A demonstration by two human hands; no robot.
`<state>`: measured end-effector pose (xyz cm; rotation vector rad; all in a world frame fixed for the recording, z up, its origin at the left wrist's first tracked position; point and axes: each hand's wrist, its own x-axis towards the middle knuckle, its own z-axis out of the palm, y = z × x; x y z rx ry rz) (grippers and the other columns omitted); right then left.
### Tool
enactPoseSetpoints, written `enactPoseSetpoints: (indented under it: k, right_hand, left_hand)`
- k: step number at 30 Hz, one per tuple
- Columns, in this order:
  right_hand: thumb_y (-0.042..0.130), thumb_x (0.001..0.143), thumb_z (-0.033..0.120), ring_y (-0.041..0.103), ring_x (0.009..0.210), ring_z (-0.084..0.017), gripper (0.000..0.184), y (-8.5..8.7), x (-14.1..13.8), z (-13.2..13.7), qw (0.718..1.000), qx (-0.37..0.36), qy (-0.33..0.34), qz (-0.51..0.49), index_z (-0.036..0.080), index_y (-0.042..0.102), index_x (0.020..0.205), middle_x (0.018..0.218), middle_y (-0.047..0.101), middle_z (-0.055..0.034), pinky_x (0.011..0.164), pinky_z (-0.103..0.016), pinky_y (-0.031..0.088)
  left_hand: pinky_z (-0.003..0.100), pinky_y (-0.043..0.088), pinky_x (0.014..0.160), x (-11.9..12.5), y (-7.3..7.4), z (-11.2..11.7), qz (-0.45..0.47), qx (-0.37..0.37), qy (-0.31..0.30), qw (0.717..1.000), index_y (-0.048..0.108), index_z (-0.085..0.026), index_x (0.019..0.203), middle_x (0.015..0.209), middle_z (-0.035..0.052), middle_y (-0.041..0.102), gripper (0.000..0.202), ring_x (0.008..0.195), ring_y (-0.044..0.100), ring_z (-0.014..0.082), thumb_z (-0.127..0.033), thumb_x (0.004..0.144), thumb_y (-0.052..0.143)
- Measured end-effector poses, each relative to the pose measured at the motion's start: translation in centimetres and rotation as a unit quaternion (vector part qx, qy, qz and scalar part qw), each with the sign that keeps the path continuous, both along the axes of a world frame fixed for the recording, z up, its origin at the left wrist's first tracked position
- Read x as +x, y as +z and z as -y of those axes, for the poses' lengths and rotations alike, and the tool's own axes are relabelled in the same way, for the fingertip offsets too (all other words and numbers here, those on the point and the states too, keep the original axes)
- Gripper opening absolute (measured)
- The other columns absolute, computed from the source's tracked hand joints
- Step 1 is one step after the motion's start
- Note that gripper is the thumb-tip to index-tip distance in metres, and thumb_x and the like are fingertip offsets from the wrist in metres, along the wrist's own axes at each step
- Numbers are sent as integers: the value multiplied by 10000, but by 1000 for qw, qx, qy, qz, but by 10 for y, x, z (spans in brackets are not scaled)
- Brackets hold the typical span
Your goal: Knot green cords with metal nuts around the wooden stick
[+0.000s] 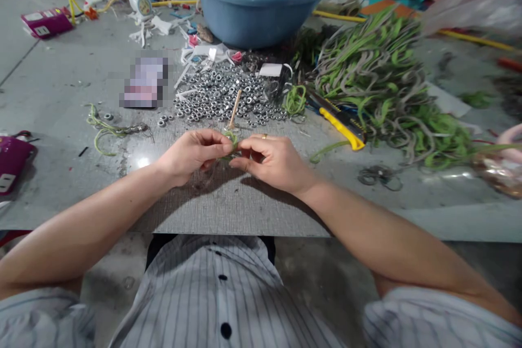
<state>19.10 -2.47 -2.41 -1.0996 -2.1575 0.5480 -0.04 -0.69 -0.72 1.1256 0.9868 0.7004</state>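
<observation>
My left hand (202, 153) pinches a green cord (230, 139) between thumb and forefinger, just above the table. Fingertips of my right hand (271, 160) meet it from the other side, closed on the same cord. Part of the cord is hidden by my fingers. A thin wooden stick (235, 107) rises just beyond the fingertips; whether it touches the cord I cannot tell. Behind lies a wide spread of metal nuts (220, 92). Left of my hands is a green cord piece with nuts (106, 129).
A blue basin (261, 11) stands behind the nuts. To the right lie a yellow-handled cutter (340, 128) and a heap of green and grey cords (379, 76). A blurred phone (144, 84) is at left. Another person's hand (513, 144) shows at the right edge.
</observation>
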Motion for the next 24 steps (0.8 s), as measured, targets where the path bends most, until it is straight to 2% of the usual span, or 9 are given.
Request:
enactPoseSetpoints:
  k: [4,7,10,12,13,15,16,19,24]
  right_hand:
    - [412,940,595,483,570,-115,513,-1,1,1,998,29,-2,59,180,629,730,644,589,-19,571,-260,331]
    - [372,981,434,526,632,-141,425,0,3,1,991,49,2,128,181,639,769,686,611,-40,605,-273,330]
    - [415,944,344,539,660,-149,306,3,4,1,986,37,-7,163,187,647,822,738,639,-46,621,-273,333]
    - [441,908,312,535,653,-148,250,4,4,1,984,28,-13,176,191,642,822,743,647,-43,613,-271,325]
    - [444,890,293,534,650,-148,232,5,3,0,982,25,-13,185,192,638,811,741,649,-42,606,-271,318]
    - [440,856,264,538,648,-155,213,5,3,0,979,24,-11,203,192,630,793,736,652,-44,596,-274,307]
    - [436,845,258,543,650,-160,211,6,2,0,978,24,-8,209,189,629,793,741,656,-49,596,-278,306]
    - [422,842,259,566,677,-171,235,5,3,1,980,18,8,200,177,642,838,790,672,-71,617,-285,330]
    - [398,880,290,540,663,-157,258,6,5,-1,989,-14,35,146,172,623,833,763,643,-62,628,-278,350]
  left_hand:
    - [185,237,377,2,-6,2,-43,24,-19,999,672,-144,712,499,-55,490,101,390,340,33,-235,717,715]
    - [214,258,387,0,-8,1,-107,115,-47,987,697,-156,744,482,-50,473,112,407,350,59,-254,773,650]
    - [232,389,477,-3,-7,3,-185,276,-23,943,672,-162,741,646,2,600,103,529,476,89,-228,793,612]
    - [227,446,534,-4,-6,6,-219,375,9,901,645,-160,819,859,43,661,74,586,514,83,-188,796,579]
    - [220,462,547,-5,-6,8,-223,412,9,883,632,-159,894,984,66,663,122,594,521,72,-164,798,556]
    - [204,487,577,-6,-5,11,-211,467,-34,858,598,-159,1059,1179,103,624,284,625,549,60,-114,793,511]
    - [200,500,607,-6,-6,12,-206,485,-66,847,579,-160,1123,1210,107,618,352,661,575,66,-94,787,497]
    - [201,518,705,-5,-10,11,-225,502,-110,828,578,-159,1165,1086,71,683,386,773,632,95,-75,800,483]
    - [203,510,720,-5,-18,7,-264,501,-80,821,655,-159,1026,918,36,720,188,780,660,106,-161,884,531]
